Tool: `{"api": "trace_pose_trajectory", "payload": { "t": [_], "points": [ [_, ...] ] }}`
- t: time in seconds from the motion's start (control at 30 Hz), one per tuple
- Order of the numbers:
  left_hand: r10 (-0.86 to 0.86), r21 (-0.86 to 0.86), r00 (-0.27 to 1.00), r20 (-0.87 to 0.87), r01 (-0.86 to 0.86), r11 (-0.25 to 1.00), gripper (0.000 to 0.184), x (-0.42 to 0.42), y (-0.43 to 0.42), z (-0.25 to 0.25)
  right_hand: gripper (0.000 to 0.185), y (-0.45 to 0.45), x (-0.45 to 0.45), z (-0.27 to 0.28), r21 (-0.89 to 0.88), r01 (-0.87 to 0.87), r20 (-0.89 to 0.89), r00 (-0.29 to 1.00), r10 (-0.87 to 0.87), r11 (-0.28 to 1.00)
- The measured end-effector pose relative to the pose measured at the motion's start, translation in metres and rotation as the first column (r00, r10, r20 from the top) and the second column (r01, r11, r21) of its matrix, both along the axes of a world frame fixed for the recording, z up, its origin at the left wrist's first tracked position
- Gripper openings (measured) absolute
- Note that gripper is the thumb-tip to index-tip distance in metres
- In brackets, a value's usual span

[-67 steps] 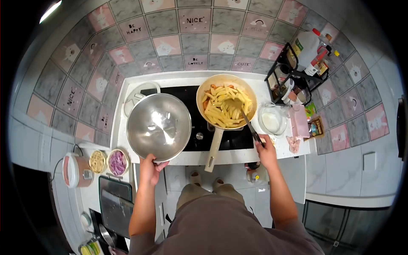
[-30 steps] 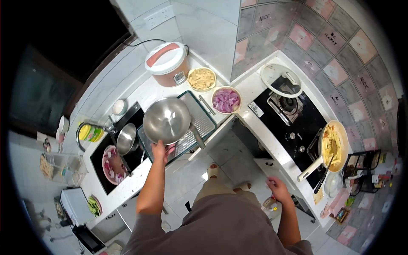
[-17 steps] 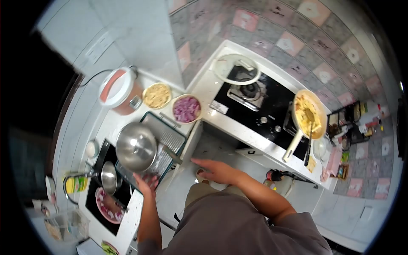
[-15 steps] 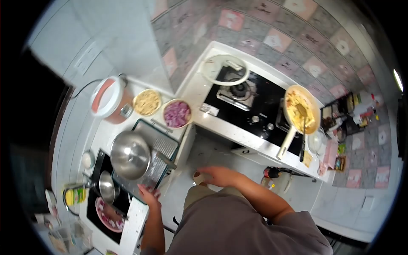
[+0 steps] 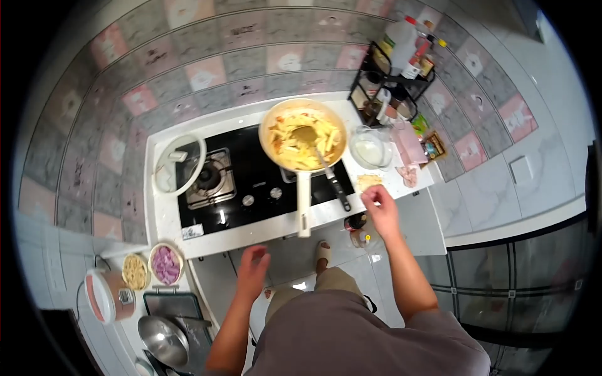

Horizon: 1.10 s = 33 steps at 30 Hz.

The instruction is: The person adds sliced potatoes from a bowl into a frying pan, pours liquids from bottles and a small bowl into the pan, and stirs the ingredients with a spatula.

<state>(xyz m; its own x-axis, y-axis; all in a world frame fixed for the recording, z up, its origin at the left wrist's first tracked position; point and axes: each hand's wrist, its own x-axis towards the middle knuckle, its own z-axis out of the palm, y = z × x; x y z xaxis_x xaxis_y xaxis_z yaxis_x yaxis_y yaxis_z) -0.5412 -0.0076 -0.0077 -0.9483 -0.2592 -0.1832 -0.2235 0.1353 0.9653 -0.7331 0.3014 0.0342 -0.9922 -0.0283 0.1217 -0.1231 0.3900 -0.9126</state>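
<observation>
A cream frying pan [image 5: 303, 188] holds pale yellow cut pieces and stands at the right part of the black hob [image 5: 251, 213]. A turner [image 5: 335, 183] rests in the pan, its black handle sloping over the hob's front edge. Just right of that handle, my right hand [image 5: 382, 210] hovers by the counter edge, fingers loosely bent and apart, with nothing visible in it. Close to its fingertips lies a small yellowish flat item [image 5: 369, 181]. My left hand [image 5: 253, 271] hangs in front of the counter, fingers slightly curled and apart, holding nothing.
A glass lid [image 5: 179, 164] leans by the left burner. Right of the pan are a clear bowl [image 5: 370, 149] and a black bottle rack [image 5: 394, 81]. At lower left are purple chopped pieces [image 5: 166, 264], a steel bowl [image 5: 163, 340] and a lidded bucket [image 5: 108, 296].
My view has swung right from the sink side to the hob. My left hand has left the draining area; my right hand has risen to the counter beside the turner handle.
</observation>
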Motion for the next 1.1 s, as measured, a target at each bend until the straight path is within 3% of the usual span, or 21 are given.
{"api": "trace_pose_trajectory", "payload": {
  "t": [0.1,0.2,0.27,0.33,0.43,0.5,0.53,0.6,0.67,0.77,0.83,0.93,1.0,1.07,1.1],
  "points": [
    [-0.134,-0.008,0.983,-0.125,0.134,0.991,0.031,-0.084,0.064,0.034,0.022,0.016,-0.031,0.003,0.080,-0.047,0.014,0.999,0.046,0.996],
    [-0.246,-0.068,0.952,-0.180,0.238,0.969,0.033,-0.148,0.113,0.066,0.033,0.059,-0.066,-0.004,-0.151,0.050,0.024,0.999,-0.046,0.987],
    [-0.260,-0.153,0.939,-0.225,0.229,0.961,0.035,-0.179,0.134,0.067,0.037,0.100,-0.098,-0.011,-0.195,0.106,0.005,0.994,-0.107,0.975],
    [-0.221,-0.117,0.951,-0.218,0.199,0.973,0.034,-0.197,0.146,0.064,0.033,0.135,-0.132,-0.008,-0.157,0.136,-0.008,0.990,-0.139,0.978],
    [-0.161,-0.070,0.964,-0.213,0.150,0.986,0.031,-0.214,0.153,0.063,0.023,0.160,-0.200,0.018,-0.020,0.168,-0.161,0.972,-0.169,0.986],
    [-0.135,-0.072,0.964,-0.227,0.122,0.990,0.028,-0.220,0.155,0.069,0.022,0.159,-0.256,0.058,-0.057,0.201,-0.343,0.916,-0.208,0.978],
    [-0.095,-0.054,0.967,-0.236,0.085,0.995,0.025,-0.222,0.156,0.075,0.024,0.160,-0.294,0.071,-0.020,0.202,-0.536,0.825,-0.182,0.979],
    [-0.051,-0.062,0.971,-0.235,0.037,0.997,0.020,-0.223,0.151,0.074,0.033,0.153,-0.351,0.108,-0.065,0.186,-0.513,0.837,-0.193,0.980],
    [-0.010,-0.057,0.972,-0.233,-0.003,0.998,0.018,-0.217,0.142,0.061,0.044,0.148,-0.405,0.134,0.026,0.292,-0.668,0.716,-0.201,0.956],
    [0.083,-0.023,0.977,-0.197,-0.090,0.996,0.015,-0.202,0.133,0.048,0.050,0.131,-0.455,0.166,0.023,0.353,-0.677,0.694,-0.245,0.935],
    [0.153,-0.032,0.971,-0.186,-0.162,0.986,0.013,-0.188,0.125,0.035,0.052,0.123,-0.485,0.169,0.042,0.273,-0.511,0.832,-0.214,0.961],
    [0.252,-0.002,0.965,-0.075,-0.253,0.967,0.014,-0.163,0.115,0.028,0.049,0.113,-0.507,0.176,0.158,0.274,-0.502,0.849,-0.162,0.949],
    [0.288,-0.038,0.953,-0.098,-0.292,0.956,0.014,-0.152,0.110,0.018,0.043,0.109,-0.515,0.179,0.070,0.222,-0.423,0.889,-0.173,0.972],
    [0.338,-0.040,0.939,-0.065,-0.341,0.939,0.013,-0.143,0.109,0.012,0.040,0.104,-0.523,0.179,0.050,0.389,-0.524,0.794,-0.307,0.920],
    [0.338,-0.056,0.939,-0.061,-0.341,0.938,0.013,-0.141,0.109,0.011,0.036,0.105,-0.527,0.178,0.165,0.372,-0.496,0.832,-0.249,0.914]
  ]
}}
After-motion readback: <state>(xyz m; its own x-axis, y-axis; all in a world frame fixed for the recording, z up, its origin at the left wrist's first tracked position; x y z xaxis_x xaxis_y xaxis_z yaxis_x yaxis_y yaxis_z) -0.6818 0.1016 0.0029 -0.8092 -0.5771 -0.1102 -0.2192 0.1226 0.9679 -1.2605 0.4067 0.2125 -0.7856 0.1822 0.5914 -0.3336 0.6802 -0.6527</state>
